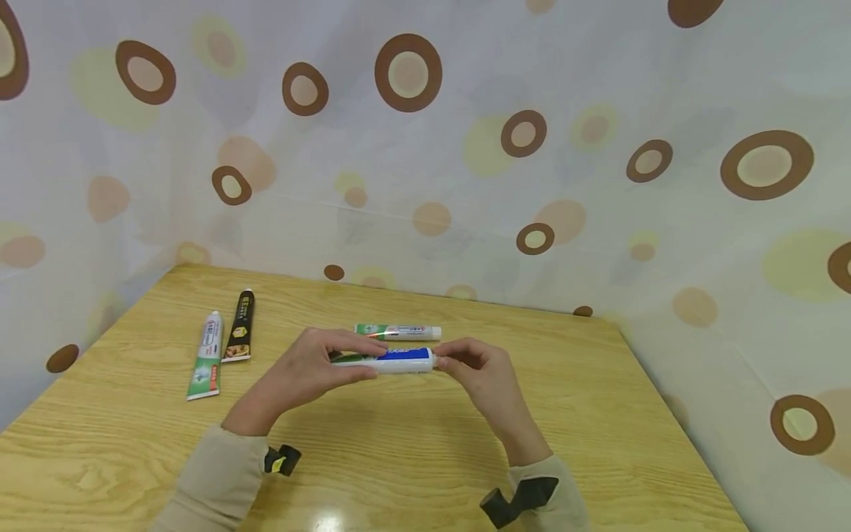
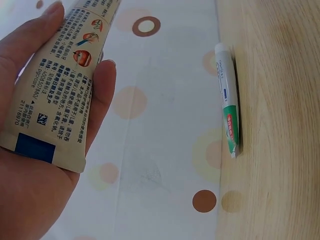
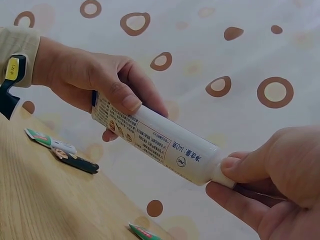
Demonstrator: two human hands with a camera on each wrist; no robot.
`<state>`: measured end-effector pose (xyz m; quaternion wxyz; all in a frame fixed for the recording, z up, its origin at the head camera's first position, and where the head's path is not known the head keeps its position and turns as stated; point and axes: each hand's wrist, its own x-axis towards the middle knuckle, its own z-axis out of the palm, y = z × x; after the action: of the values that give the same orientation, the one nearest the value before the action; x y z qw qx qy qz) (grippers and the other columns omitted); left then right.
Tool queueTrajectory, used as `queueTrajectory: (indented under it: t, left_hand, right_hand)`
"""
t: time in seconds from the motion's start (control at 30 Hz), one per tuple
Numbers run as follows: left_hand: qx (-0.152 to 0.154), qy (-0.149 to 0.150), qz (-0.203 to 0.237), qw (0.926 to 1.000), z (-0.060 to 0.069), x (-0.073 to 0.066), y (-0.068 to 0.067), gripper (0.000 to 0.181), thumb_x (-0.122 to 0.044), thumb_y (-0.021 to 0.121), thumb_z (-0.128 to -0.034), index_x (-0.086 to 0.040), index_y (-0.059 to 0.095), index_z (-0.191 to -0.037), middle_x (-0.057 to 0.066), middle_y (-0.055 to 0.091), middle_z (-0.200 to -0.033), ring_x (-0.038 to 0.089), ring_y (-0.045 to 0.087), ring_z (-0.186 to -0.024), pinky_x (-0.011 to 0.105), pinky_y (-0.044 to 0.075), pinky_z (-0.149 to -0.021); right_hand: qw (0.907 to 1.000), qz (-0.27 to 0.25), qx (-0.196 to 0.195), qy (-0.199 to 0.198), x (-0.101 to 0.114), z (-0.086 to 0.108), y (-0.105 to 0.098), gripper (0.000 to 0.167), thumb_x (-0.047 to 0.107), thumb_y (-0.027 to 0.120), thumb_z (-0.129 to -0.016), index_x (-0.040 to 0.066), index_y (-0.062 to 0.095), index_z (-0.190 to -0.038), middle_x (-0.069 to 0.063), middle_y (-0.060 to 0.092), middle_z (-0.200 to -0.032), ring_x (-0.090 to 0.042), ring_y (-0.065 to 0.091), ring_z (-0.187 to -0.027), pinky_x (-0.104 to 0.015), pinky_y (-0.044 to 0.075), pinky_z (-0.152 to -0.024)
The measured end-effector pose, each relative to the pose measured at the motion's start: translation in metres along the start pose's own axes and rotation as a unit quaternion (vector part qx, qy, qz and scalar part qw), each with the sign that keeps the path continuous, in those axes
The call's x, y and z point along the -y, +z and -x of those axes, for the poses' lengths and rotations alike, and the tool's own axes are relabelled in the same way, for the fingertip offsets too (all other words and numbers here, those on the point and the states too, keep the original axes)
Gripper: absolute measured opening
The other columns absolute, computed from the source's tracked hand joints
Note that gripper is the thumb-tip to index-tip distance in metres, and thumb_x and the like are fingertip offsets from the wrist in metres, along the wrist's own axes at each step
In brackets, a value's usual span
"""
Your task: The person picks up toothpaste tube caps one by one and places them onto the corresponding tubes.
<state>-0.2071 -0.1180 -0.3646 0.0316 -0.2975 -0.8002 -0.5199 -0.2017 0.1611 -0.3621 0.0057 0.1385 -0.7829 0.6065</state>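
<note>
A white toothpaste tube with a blue and green front (image 1: 405, 360) is held level above the table, its printed back (image 3: 160, 140) facing the right wrist view. My left hand (image 1: 309, 369) grips the tube's flat end between thumb and fingers; in the left wrist view that end (image 2: 55, 100) lies against the palm. At the other end, my right hand (image 1: 485, 380) pinches the white cap (image 3: 223, 176) between thumb and fingers. The cap sits on the tube's neck and is partly covered by the fingertips.
Behind the held tube, a green and white tube (image 1: 399, 332) lies on the wooden table (image 1: 399, 473). At the left lie another green and white tube (image 1: 207, 355) and a black tube (image 1: 241, 325), side by side. A dotted cloth (image 1: 465, 74) hangs behind the table.
</note>
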Motion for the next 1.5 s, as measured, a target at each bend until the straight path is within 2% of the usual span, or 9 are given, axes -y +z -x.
queueTrajectory:
  t: [0.1,0.3,0.4,0.6,0.77,1.0,1.17,1.3,1.5]
  left_hand:
    - [0.006,-0.012,-0.003,0.9999,-0.001,0.001,-0.001,0.029,-0.026,0.08,-0.0845,-0.026,0.077,-0.113,0.001,0.072,-0.121,0.015,0.067,-0.1,0.027,0.055,-0.068]
    - [0.033,-0.026,-0.003,0.9991,-0.001,0.005,-0.004,0.031,-0.029,0.078,-0.0863,-0.032,0.074,-0.117,-0.001,0.069,-0.127,0.019,0.063,-0.112,0.028,0.054,-0.081]
    - [0.041,-0.024,-0.008,0.9988,-0.001,0.007,-0.005,0.031,-0.03,0.077,-0.0876,-0.032,0.073,-0.118,-0.002,0.068,-0.128,0.019,0.062,-0.112,0.028,0.053,-0.081]
    - [0.048,-0.015,-0.003,0.9987,-0.001,0.012,-0.009,0.03,-0.027,0.076,-0.089,-0.029,0.073,-0.119,-0.001,0.067,-0.127,0.018,0.061,-0.107,0.027,0.053,-0.079]
    - [0.059,-0.019,-0.009,0.998,-0.002,0.016,-0.011,0.03,-0.025,0.076,-0.0891,-0.029,0.073,-0.119,-0.001,0.067,-0.128,0.019,0.06,-0.097,0.027,0.052,-0.073]
    - [0.083,-0.021,-0.004,0.9963,-0.012,0.022,-0.013,0.031,-0.024,0.075,-0.0898,-0.024,0.073,-0.121,0.008,0.067,-0.121,0.019,0.061,-0.084,0.027,0.053,-0.064]
    - [0.095,-0.01,-0.018,0.9952,-0.02,0.024,-0.014,0.032,-0.019,0.073,-0.0907,-0.024,0.072,-0.122,0.009,0.067,-0.123,0.022,0.061,-0.091,0.028,0.054,-0.067]
    - [0.106,-0.01,-0.022,0.9941,-0.025,0.025,-0.014,0.035,-0.013,0.069,-0.0911,-0.026,0.071,-0.123,0.007,0.065,-0.129,0.023,0.059,-0.094,0.029,0.052,-0.068]
    - [0.123,0.022,-0.046,0.9911,-0.032,0.025,-0.011,0.032,-0.013,0.067,-0.0941,-0.025,0.071,-0.124,0.002,0.065,-0.133,0.022,0.059,-0.114,0.031,0.05,-0.085]
  right_hand:
    - [1.0,-0.005,0.001,0.001,-0.002,-0.002,-0.001,0.015,0.009,0.067,-0.094,0.004,0.073,-0.108,-0.013,0.069,-0.112,-0.022,0.066,-0.1,-0.032,0.056,-0.092]
    - [0.9997,-0.022,-0.001,0.006,-0.009,-0.006,-0.004,0.018,0.007,0.067,-0.094,-0.001,0.071,-0.11,-0.016,0.068,-0.114,-0.021,0.065,-0.1,-0.027,0.055,-0.091]
    - [0.9996,-0.026,-0.001,0.006,-0.012,-0.008,-0.005,0.018,0.006,0.066,-0.094,-0.001,0.07,-0.109,-0.017,0.067,-0.114,-0.02,0.065,-0.1,-0.027,0.055,-0.09]
    - [0.9996,-0.029,-0.001,0.004,-0.014,-0.009,-0.003,0.016,0.005,0.067,-0.093,0.0,0.07,-0.108,-0.016,0.067,-0.113,-0.021,0.065,-0.099,-0.028,0.056,-0.089]
    - [0.9994,-0.024,-0.009,0.021,-0.018,-0.011,0.0,0.012,0.002,0.067,-0.093,0.002,0.072,-0.104,-0.011,0.068,-0.11,-0.021,0.065,-0.098,-0.028,0.056,-0.087]
    - [0.9996,-0.013,-0.014,0.022,-0.022,-0.016,-0.003,0.014,0.001,0.066,-0.093,0.0,0.072,-0.106,-0.014,0.069,-0.11,-0.02,0.066,-0.098,-0.028,0.056,-0.088]
    - [0.9996,0.002,-0.01,0.028,-0.022,-0.021,-0.008,0.018,0.004,0.066,-0.094,-0.001,0.072,-0.11,-0.016,0.069,-0.115,-0.019,0.067,-0.099,-0.031,0.055,-0.091]
    - [0.9985,0.033,-0.007,0.043,-0.023,-0.025,-0.012,0.018,0.004,0.065,-0.094,0.002,0.074,-0.11,-0.015,0.07,-0.116,-0.019,0.068,-0.099,-0.037,0.055,-0.093]
    - [0.9946,0.087,-0.003,0.057,-0.023,-0.029,-0.017,0.017,0.004,0.065,-0.094,0.005,0.076,-0.108,-0.013,0.072,-0.114,-0.02,0.069,-0.099,-0.044,0.055,-0.094]
